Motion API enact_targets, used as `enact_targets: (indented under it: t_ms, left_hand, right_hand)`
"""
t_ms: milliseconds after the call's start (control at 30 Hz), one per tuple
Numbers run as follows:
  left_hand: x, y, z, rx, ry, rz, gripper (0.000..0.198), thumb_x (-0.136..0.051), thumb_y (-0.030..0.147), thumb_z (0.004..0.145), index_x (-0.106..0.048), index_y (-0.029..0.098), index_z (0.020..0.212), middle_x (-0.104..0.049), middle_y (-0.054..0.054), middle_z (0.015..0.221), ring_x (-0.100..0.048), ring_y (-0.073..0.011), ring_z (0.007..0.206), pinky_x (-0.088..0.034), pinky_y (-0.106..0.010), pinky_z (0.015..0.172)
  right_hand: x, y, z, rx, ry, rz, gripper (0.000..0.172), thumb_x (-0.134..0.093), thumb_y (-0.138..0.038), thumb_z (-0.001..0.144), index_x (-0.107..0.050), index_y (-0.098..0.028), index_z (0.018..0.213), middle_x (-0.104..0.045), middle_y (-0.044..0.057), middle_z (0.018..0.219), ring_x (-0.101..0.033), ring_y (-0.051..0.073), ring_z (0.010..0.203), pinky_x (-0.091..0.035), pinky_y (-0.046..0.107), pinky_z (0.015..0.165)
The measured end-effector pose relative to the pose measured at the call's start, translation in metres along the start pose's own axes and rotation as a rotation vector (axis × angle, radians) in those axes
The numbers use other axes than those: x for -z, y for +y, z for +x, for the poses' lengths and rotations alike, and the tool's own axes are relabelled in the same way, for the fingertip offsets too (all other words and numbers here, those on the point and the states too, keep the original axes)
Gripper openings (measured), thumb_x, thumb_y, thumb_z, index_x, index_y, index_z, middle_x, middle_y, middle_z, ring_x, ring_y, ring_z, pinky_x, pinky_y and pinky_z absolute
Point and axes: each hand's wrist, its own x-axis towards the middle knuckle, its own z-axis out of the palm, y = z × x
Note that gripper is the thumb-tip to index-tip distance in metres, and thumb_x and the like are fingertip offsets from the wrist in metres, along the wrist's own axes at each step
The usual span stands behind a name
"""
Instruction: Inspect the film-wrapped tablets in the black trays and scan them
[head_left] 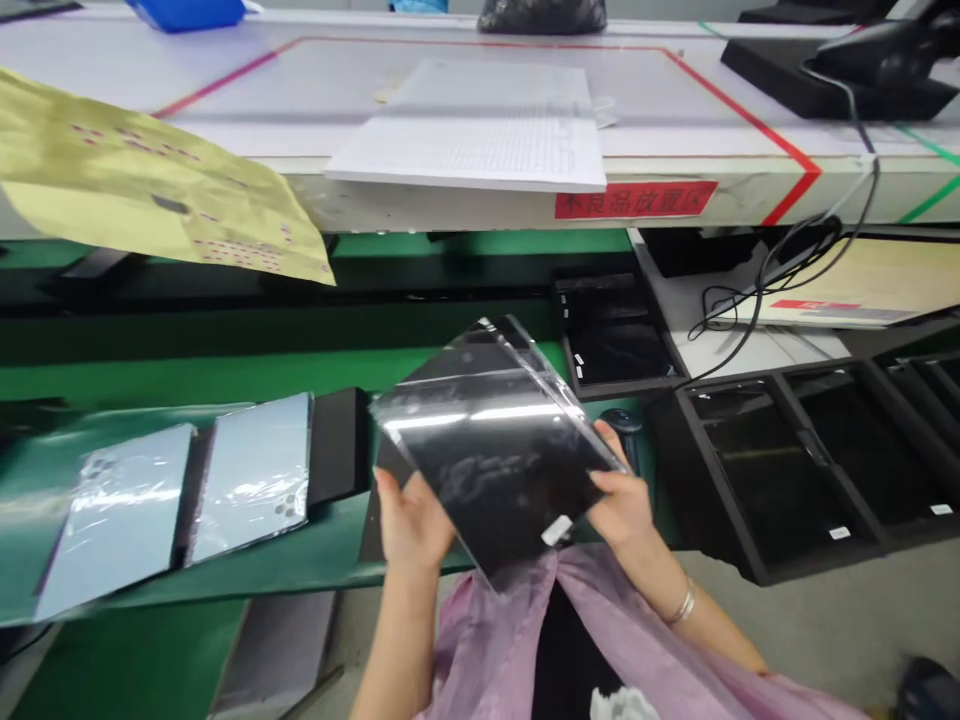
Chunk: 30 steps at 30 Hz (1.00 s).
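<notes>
bag point(487, 440): clear glossy plastic | sheets point(469, 150): matt white paper | smock point(600, 610): thin pink cloth

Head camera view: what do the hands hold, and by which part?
The left hand and right hand hold a dark panel in a clear bag by its two lower edges.

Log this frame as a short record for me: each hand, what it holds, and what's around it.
Left hand: holds the lower left edge of a dark flat panel in a clear plastic sleeve
Right hand: holds the panel's right edge; metal bangle on the wrist
Things: white label at the sleeve's lower corner; two pale blue panels in clear plastic on a green surface to the left
Rest: black compartment tray; white paper stack; yellow sheet; red sign
</notes>
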Motion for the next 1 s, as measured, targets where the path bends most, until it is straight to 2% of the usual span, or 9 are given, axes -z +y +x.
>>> enact_targets:
  t_ms: [67,133,233,467,567,667,767,933,1000]
  left_hand:
    - [-0.004,-0.032,-0.001,0.179,0.0,-0.028,0.06,-0.066,0.072,0.062,-0.061,0.02,0.09,-0.07,-0.006,0.082,-0.066,-0.025,0.079,-0.054,-0.037,0.074]
    - [-0.001,-0.056,0.003,0.288,-0.001,-0.018,0.06,-0.085,0.051,0.048,-0.058,0.019,0.09,-0.069,-0.003,0.077,-0.066,-0.0217,0.071,-0.053,-0.033,0.069]
    - [0.012,-0.078,0.016,0.336,-0.047,0.019,0.059,-0.088,0.039,0.048,-0.056,0.017,0.093,-0.069,-0.004,0.078,-0.065,-0.0205,0.068,-0.053,-0.032,0.067]
    - [0.062,-0.089,0.038,0.291,-0.054,0.085,0.055,-0.087,0.034,0.05,-0.054,0.018,0.091,-0.067,-0.001,0.082,-0.062,-0.0173,0.073,-0.049,-0.028,0.072]
    - [0.094,-0.086,0.045,0.25,-0.012,0.114,0.056,-0.087,0.032,0.05,-0.054,0.019,0.093,-0.066,0.001,0.085,-0.06,-0.0156,0.076,-0.047,-0.025,0.075]
    - [0.125,-0.086,0.05,0.251,0.008,0.152,0.058,-0.086,0.033,0.05,-0.054,0.018,0.096,-0.066,-0.001,0.086,-0.06,-0.0168,0.078,-0.047,-0.027,0.076]
    - [0.146,-0.095,0.056,0.266,0.013,0.187,0.061,-0.085,0.036,0.047,-0.054,0.018,0.096,-0.065,0.0,0.086,-0.06,-0.0174,0.076,-0.048,-0.029,0.074]
    - [0.164,-0.119,0.067,0.284,-0.039,0.256,0.063,-0.081,0.04,0.046,-0.053,0.017,0.098,-0.065,-0.004,0.089,-0.062,-0.019,0.078,-0.05,-0.034,0.077]
    - [0.168,-0.126,0.07,0.267,-0.067,0.294,0.063,-0.078,0.042,0.049,-0.052,0.017,0.101,-0.066,-0.005,0.09,-0.063,-0.0199,0.08,-0.05,-0.036,0.079]
  right_hand:
    - [0.013,0.024,-0.004,0.008,0.028,-0.067,0.054,-0.074,-0.015,0.056,-0.055,-0.032,0.104,-0.068,-0.005,0.092,-0.064,0.016,0.077,-0.052,0.03,0.07]
    - [0.029,0.042,-0.005,-0.01,0.05,-0.14,0.048,-0.078,-0.022,0.06,-0.055,-0.029,0.101,-0.066,-0.004,0.088,-0.062,0.015,0.074,-0.05,0.027,0.068]
    - [0.059,0.062,-0.003,-0.07,0.062,-0.196,0.039,-0.076,-0.033,0.065,-0.052,-0.026,0.094,-0.064,-0.002,0.084,-0.062,0.016,0.069,-0.051,0.03,0.065]
    - [0.123,0.088,0.007,-0.067,0.084,-0.515,0.032,-0.067,-0.037,0.067,-0.048,-0.025,0.09,-0.058,-0.003,0.08,-0.056,0.014,0.062,-0.048,0.029,0.06]
    - [0.135,0.091,0.011,0.008,0.083,-0.779,0.023,-0.063,-0.035,0.068,-0.055,-0.023,0.086,-0.06,0.0,0.078,-0.057,0.019,0.073,-0.048,0.037,0.073]
    - [0.138,0.089,0.012,0.111,0.068,-1.037,0.02,-0.061,-0.028,0.069,-0.063,-0.021,0.087,-0.066,0.008,0.101,-0.055,0.026,0.1,-0.039,0.046,0.097]
    - [0.139,0.073,0.012,0.223,0.093,-1.22,0.023,-0.054,-0.026,0.075,-0.063,-0.021,0.095,-0.058,0.011,0.127,-0.047,0.027,0.12,-0.029,0.048,0.108]
    - [0.164,0.027,0.03,0.319,0.448,-1.4,0.042,-0.053,-0.031,0.078,-0.051,-0.014,0.116,-0.042,0.021,0.141,-0.033,0.032,0.134,-0.02,0.055,0.111]
    - [0.176,0.014,0.046,0.244,0.549,-1.414,0.049,-0.061,-0.037,0.073,-0.05,-0.013,0.114,-0.054,0.023,0.127,-0.047,0.035,0.122,-0.033,0.056,0.104]
